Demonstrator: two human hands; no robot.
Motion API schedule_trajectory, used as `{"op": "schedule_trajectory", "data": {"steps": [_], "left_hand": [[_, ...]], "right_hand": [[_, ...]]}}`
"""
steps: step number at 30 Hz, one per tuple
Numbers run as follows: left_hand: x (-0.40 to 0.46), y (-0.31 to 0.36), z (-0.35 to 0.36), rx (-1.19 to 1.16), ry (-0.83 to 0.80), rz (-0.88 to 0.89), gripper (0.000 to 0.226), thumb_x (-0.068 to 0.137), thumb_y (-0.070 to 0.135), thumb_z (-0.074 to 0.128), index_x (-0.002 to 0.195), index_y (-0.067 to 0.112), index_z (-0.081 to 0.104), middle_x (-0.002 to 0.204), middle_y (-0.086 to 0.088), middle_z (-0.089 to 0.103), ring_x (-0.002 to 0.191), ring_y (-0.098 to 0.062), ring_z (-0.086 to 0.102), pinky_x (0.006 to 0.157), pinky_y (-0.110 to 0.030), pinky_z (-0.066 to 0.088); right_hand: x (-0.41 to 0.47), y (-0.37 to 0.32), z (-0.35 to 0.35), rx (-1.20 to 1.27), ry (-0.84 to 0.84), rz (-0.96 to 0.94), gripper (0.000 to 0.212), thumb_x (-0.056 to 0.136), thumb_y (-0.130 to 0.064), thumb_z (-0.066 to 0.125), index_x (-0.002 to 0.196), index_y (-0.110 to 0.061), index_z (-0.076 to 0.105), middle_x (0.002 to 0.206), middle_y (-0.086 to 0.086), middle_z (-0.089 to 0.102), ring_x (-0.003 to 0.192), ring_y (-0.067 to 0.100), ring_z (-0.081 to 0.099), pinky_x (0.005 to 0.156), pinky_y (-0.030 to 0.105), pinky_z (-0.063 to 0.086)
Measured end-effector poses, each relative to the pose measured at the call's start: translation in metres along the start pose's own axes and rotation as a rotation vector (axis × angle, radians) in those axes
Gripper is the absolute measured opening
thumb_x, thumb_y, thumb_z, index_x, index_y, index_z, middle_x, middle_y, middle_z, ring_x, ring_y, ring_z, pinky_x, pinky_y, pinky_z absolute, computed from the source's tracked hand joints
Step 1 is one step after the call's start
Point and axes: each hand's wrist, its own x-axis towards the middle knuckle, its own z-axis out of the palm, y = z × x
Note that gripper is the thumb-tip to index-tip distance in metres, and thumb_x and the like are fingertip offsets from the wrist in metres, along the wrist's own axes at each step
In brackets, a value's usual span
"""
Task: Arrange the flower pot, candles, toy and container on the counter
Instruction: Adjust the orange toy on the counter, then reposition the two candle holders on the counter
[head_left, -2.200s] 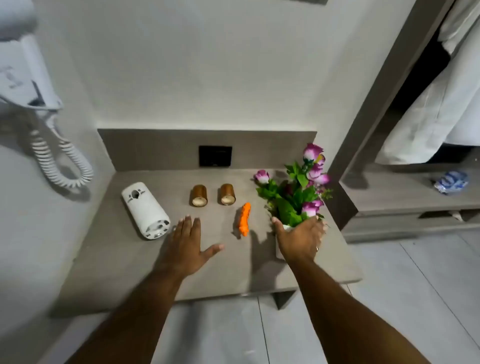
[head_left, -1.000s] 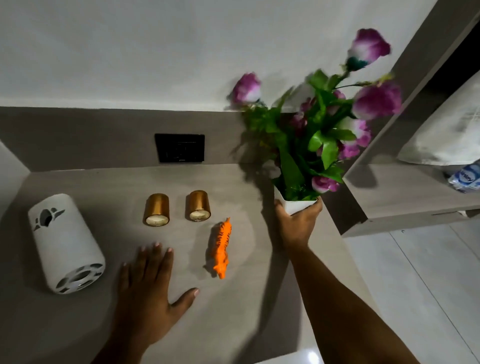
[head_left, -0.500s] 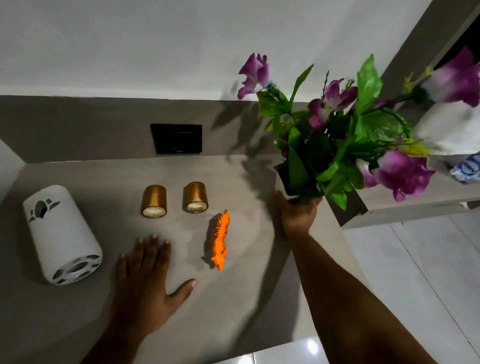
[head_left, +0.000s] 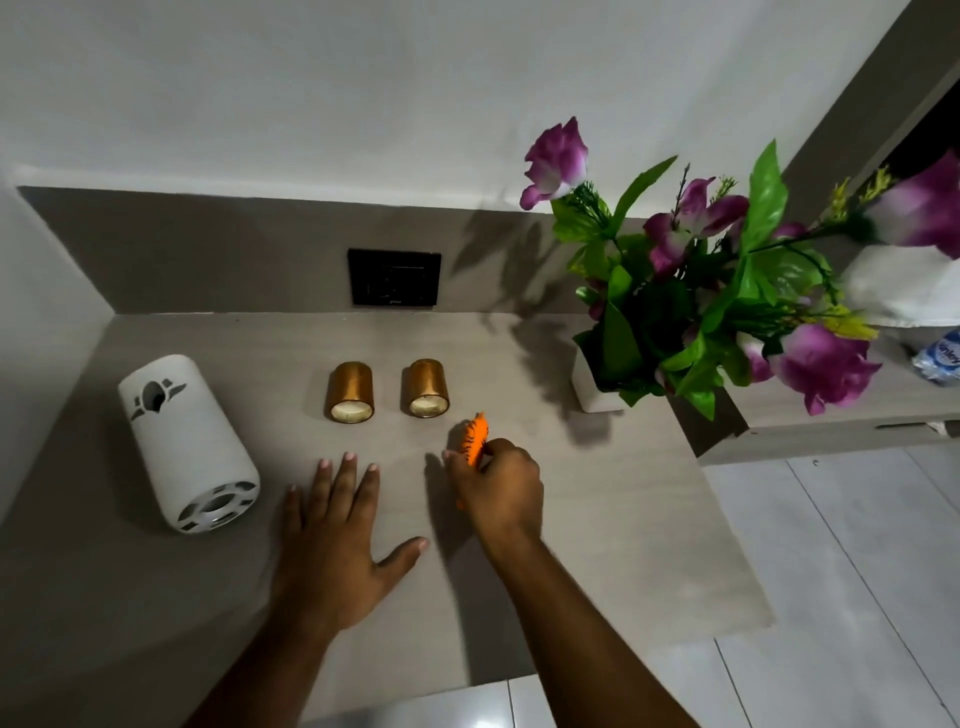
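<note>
Right hand (head_left: 498, 486) grip holds orange toy (head_left: 475, 434) mid-counter (head_left: 649, 545); left hand (head_left: 332, 540) lies flat, splayed.

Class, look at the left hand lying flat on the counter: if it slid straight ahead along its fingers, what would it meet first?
Probably the left candle; the left hand points roughly there, though depth is unclear.
</note>
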Motion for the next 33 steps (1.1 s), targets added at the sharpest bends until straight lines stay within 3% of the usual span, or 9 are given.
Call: {"op": "schedule_trajectory", "data": {"steps": [6, 12, 15, 17, 19, 21, 25, 29, 33], "left_hand": [[0.003, -0.002, 0.003, -0.001, 0.013, 0.011, 0.105, 0.071, 0.091, 0.011, 0.152, 0.024, 0.014, 0.163, -0.006, 0.012, 0.151, -0.030, 0.002, 0.119, -0.057, 0.009], [0.003, -0.002, 0.006, -0.010, 0.041, 0.014, 0.103, 0.073, 0.090, 0.017, 0.151, 0.023, 0.020, 0.163, -0.006, 0.015, 0.151, -0.030, 0.005, 0.119, -0.057, 0.009], [0.003, -0.001, 0.006, -0.022, 0.040, 0.014, 0.103, 0.073, 0.090, 0.018, 0.151, 0.023, 0.020, 0.162, -0.006, 0.015, 0.150, -0.029, 0.006, 0.118, -0.057, 0.008], [0.002, 0.000, 0.003, -0.039, 0.049, 0.013, 0.102, 0.074, 0.089, 0.021, 0.150, 0.020, 0.025, 0.161, -0.009, 0.022, 0.150, -0.031, 0.013, 0.118, -0.056, 0.013], [0.001, 0.002, -0.005, -0.085, 0.092, 0.000, 0.098, 0.076, 0.084, 0.027, 0.146, 0.015, 0.036, 0.154, -0.014, 0.039, 0.143, -0.034, 0.033, 0.113, -0.052, 0.029], [0.003, 0.003, -0.016, -0.114, 0.188, -0.030, 0.087, 0.079, 0.076, 0.039, 0.139, 0.013, 0.044, 0.139, -0.017, 0.053, 0.127, -0.034, 0.050, 0.100, -0.048, 0.045], [0.036, 0.013, -0.045, -0.214, 0.295, -0.188, 0.075, 0.078, 0.052, 0.065, 0.135, 0.010, 0.042, 0.131, -0.019, 0.054, 0.117, -0.036, 0.052, 0.095, -0.049, 0.048], [0.091, 0.018, -0.065, -0.417, 0.313, -0.410, 0.072, 0.078, 0.051, 0.069, 0.131, 0.009, 0.046, 0.128, -0.019, 0.058, 0.115, -0.037, 0.055, 0.094, -0.050, 0.048], [0.116, 0.011, -0.058, -0.487, 0.243, -0.467, 0.055, 0.079, 0.049, 0.068, 0.116, 0.011, 0.056, 0.113, -0.013, 0.067, 0.103, -0.032, 0.062, 0.087, -0.048, 0.054]], "right_hand": [[0.043, -0.011, -0.015, -0.007, 0.138, 0.056, 0.049, 0.095, -0.050, 0.048, 0.088, -0.007, 0.069, 0.087, 0.015, 0.073, 0.080, 0.034, 0.069, 0.076, 0.041, 0.058], [0.093, -0.023, -0.032, -0.104, 0.138, 0.107, 0.031, 0.089, -0.035, 0.063, 0.091, -0.005, 0.070, 0.098, 0.020, 0.074, 0.095, 0.039, 0.069, 0.078, 0.040, 0.054], [0.091, -0.024, -0.035, -0.180, 0.144, 0.126, 0.041, 0.091, -0.043, 0.062, 0.101, -0.003, 0.068, 0.110, 0.021, 0.069, 0.103, 0.039, 0.064, 0.083, 0.041, 0.052], [0.080, -0.028, -0.037, -0.286, 0.221, 0.004, 0.052, 0.089, -0.049, 0.065, 0.115, -0.003, 0.063, 0.119, 0.020, 0.061, 0.110, 0.038, 0.058, 0.089, 0.042, 0.049], [0.065, -0.037, -0.038, -0.285, 0.286, -0.263, 0.051, 0.090, -0.041, 0.068, 0.124, -0.004, 0.060, 0.122, 0.021, 0.057, 0.112, 0.038, 0.055, 0.090, 0.043, 0.048], [0.049, -0.049, -0.031, -0.281, 0.224, -0.449, 0.053, 0.092, -0.036, 0.066, 0.131, -0.003, 0.056, 0.123, 0.020, 0.057, 0.113, 0.036, 0.055, 0.093, 0.043, 0.047], [0.035, -0.068, -0.002, -0.150, 0.052, -0.246, 0.061, 0.090, -0.046, 0.065, 0.133, -0.005, 0.050, 0.128, 0.017, 0.056, 0.118, 0.034, 0.054, 0.095, 0.040, 0.046], [0.045, -0.072, 0.028, -0.128, 0.019, -0.113, 0.070, 0.084, -0.058, 0.067, 0.130, -0.010, 0.047, 0.125, 0.013, 0.056, 0.114, 0.032, 0.056, 0.091, 0.042, 0.052], [0.059, -0.067, 0.045, -0.127, 0.046, -0.073, 0.054, 0.087, -0.048, 0.066, 0.123, -0.011, 0.053, 0.121, 0.012, 0.060, 0.110, 0.031, 0.057, 0.090, 0.042, 0.052]]}}
